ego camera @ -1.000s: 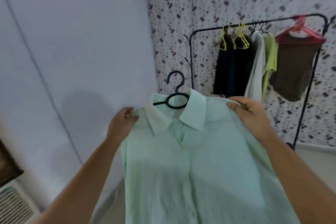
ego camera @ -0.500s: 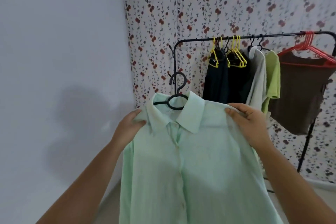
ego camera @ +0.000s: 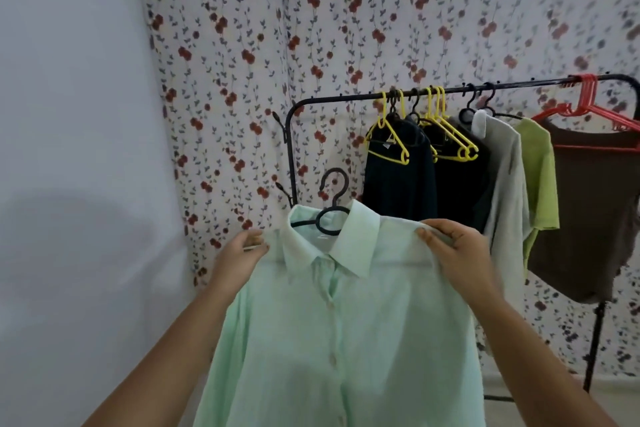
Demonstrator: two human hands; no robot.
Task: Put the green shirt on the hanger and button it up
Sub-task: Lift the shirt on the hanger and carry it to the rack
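- My left hand (ego camera: 242, 253) and right hand (ego camera: 457, 250) pinch the shoulders of the green shirt (ego camera: 346, 340), which sits near me on its black hanger (ego camera: 332, 215).
- The clothes rack (ego camera: 292, 149), far right, has drawn closer; the shirt looks buttoned, so hanging it is likely next.

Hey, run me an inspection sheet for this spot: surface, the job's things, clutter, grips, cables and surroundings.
Surface: nothing seen; the shirt is held in the air.
Job's things: green shirt sits on the black hanger, whose hook pokes out above the collar and is on no rail; the front looks closed where visible.
Clutter: nothing seen.
Grips: left hand pinches one shirt shoulder, right hand grips the other.
Cables: nothing seen.
Surroundings: clothes rack behind, carrying dark garments on yellow hangers, a pale shirt, a lime top and a brown top; floral curtain; plain wall on the left.
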